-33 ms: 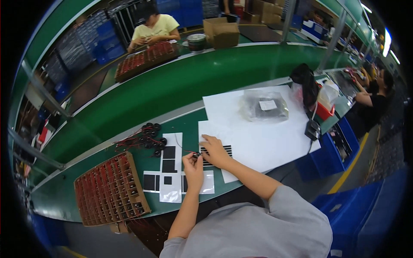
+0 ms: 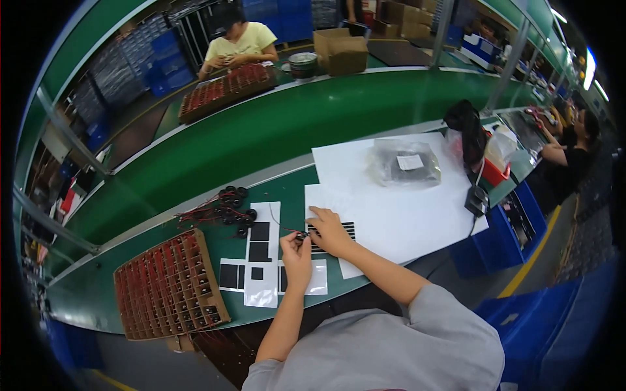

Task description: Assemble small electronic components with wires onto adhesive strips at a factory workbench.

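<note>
Between the fingertips of my left hand (image 2: 297,259) is a small black round part with thin wires (image 2: 300,236), its red and dark leads trailing up to the left. My right hand (image 2: 331,232) lies over a white sheet with black adhesive strips (image 2: 349,229), fingers stretched out and their tips close to that part. Whether they touch it cannot be made out. Left of my hands are white backing sheets with black square pads (image 2: 259,232). Beyond these is a pile of similar black round parts (image 2: 229,207) with red wires.
A divided cardboard tray (image 2: 168,287) full of wired parts stands at the left. Large white paper (image 2: 385,215) carries a clear plastic bag (image 2: 407,163). A black adapter (image 2: 476,200) and red bin (image 2: 495,172) are at the right. A co-worker (image 2: 240,42) sits across the green bench.
The whole view has shifted slightly. Both hands keep their places, with the black round part still in my left fingers.
</note>
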Action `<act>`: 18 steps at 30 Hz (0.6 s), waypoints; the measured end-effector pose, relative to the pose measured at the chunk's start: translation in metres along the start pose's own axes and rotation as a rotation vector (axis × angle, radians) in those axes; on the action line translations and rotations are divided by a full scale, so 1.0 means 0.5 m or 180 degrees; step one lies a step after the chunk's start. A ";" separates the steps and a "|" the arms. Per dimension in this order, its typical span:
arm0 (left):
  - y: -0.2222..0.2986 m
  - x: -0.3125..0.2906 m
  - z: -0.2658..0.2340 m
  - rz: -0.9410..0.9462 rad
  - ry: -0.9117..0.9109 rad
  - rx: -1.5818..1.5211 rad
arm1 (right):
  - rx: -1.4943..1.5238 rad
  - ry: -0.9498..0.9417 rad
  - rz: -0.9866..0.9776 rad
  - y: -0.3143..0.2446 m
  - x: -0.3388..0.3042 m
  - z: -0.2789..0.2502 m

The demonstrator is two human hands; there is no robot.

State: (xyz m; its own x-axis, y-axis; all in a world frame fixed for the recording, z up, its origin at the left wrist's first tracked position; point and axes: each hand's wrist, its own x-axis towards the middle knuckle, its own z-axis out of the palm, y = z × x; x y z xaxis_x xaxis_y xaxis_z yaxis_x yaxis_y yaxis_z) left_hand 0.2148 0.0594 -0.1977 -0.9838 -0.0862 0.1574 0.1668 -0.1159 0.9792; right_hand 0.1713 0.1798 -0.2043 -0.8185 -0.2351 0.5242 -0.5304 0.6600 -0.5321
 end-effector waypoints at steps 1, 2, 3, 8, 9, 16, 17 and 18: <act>0.001 -0.002 0.002 0.0050 0.0006 -0.0023 | -0.0002 -0.0087 -0.0040 -0.001 -0.002 -0.002; 0.005 -0.004 0.001 0.0020 0.0006 0.0038 | -0.0028 -0.0058 -0.0055 -0.002 -0.003 -0.001; 0.008 -0.004 -0.002 0.0039 0.0047 0.0042 | -0.0010 -0.0072 -0.0094 -0.003 0.000 0.001; 0.007 -0.004 -0.008 0.0002 0.0099 0.0107 | -0.0017 -0.0132 0.0077 -0.013 0.017 0.003; 0.007 -0.003 -0.007 0.0046 0.0093 0.0134 | -0.0044 -0.0179 0.0163 -0.013 0.021 0.001; 0.006 0.003 -0.002 -0.0055 0.0026 0.0209 | 0.0182 -0.0004 0.0114 -0.002 0.026 -0.001; 0.004 0.001 -0.004 -0.0058 0.0047 0.0167 | 0.0274 0.0039 0.0140 -0.003 0.026 0.000; 0.005 0.000 -0.003 -0.0059 0.0064 0.0123 | 0.0364 0.0086 0.0167 -0.004 0.025 0.001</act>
State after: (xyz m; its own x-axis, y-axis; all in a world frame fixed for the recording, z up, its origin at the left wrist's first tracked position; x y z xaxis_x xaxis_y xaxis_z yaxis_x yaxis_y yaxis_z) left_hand 0.2154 0.0575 -0.1955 -0.9851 -0.1042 0.1370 0.1456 -0.0794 0.9862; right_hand 0.1620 0.1751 -0.1971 -0.8404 -0.1821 0.5104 -0.5098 0.5849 -0.6308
